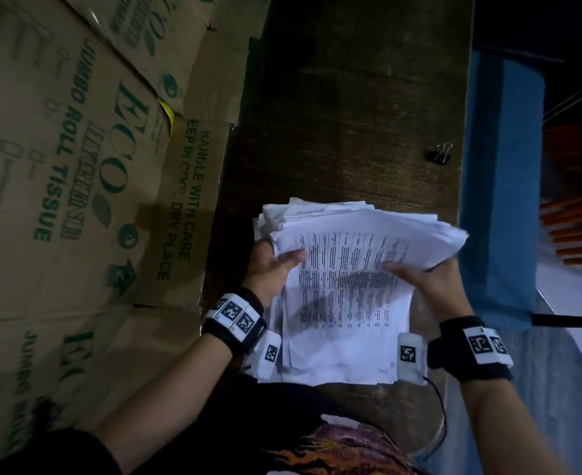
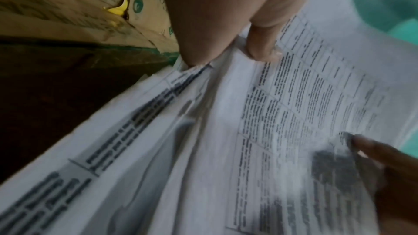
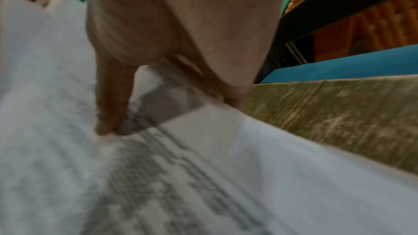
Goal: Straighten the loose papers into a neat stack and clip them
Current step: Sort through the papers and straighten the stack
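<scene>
A thick, uneven stack of printed white papers [image 1: 347,286] lies on the dark wooden table [image 1: 351,97], its far end lifted and fanned. My left hand [image 1: 272,269] grips the stack's left edge, thumb on the top sheet and fingers underneath; the left wrist view shows the thumb [image 2: 262,45] pressing the papers [image 2: 226,140]. My right hand [image 1: 426,275] grips the right edge the same way, and its thumb [image 3: 110,106] lies on the printed sheet [image 3: 158,176]. A black binder clip [image 1: 439,154] sits alone near the table's right edge, well beyond the stack.
Flattened cardboard boxes [image 1: 77,166] printed with green lettering stand along the table's left side. A blue surface [image 1: 502,200] runs to the right of the table, with orange objects [image 1: 570,231] beyond it.
</scene>
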Demonstrator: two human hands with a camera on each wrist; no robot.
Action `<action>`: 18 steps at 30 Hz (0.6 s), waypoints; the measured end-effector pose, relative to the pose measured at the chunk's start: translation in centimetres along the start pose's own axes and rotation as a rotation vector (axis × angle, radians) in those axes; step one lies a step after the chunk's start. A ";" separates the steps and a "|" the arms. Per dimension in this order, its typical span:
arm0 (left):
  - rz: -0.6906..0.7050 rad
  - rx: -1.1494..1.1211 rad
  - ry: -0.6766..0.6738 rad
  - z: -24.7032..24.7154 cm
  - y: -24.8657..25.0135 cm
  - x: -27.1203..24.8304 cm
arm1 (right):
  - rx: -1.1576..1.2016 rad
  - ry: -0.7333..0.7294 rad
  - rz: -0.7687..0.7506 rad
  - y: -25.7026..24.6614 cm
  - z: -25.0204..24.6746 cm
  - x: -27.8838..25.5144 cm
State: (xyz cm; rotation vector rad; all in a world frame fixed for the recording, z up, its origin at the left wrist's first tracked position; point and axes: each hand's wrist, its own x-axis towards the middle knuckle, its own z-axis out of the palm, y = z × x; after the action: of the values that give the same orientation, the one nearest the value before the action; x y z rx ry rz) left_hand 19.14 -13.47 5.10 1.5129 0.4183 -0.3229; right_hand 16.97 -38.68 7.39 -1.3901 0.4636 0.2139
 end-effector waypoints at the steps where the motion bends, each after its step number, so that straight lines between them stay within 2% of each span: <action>1: 0.014 -0.013 0.004 -0.1 0.3 -0.1 | -0.001 -0.031 0.017 -0.3 -0.1 0.0; 5: 0.061 -0.067 -0.086 -0.5 1.3 -0.2 | -0.109 -0.040 -0.040 -0.7 0.3 -0.4; 9: -0.016 -0.040 -0.148 -1.2 0.5 0.3 | -0.051 -0.051 -0.108 -1.1 0.4 -1.2; 12: 0.093 0.108 -0.049 -2.2 0.1 0.8 | 0.013 -0.049 -0.092 -1.3 0.3 -2.0; 16: 0.106 0.142 -0.217 -2.1 1.1 -0.1 | -0.035 -0.003 -0.057 -2.3 0.3 -3.2; 18: 0.163 0.131 -0.224 -1.9 2.0 -0.8 | -0.131 -0.023 -0.123 -3.9 0.7 -4.4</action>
State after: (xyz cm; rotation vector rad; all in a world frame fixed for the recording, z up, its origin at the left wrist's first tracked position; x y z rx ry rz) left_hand 19.22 -11.55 7.27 1.6072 0.0974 -0.3922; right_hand 14.82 -38.13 12.89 -1.5379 0.3485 0.1622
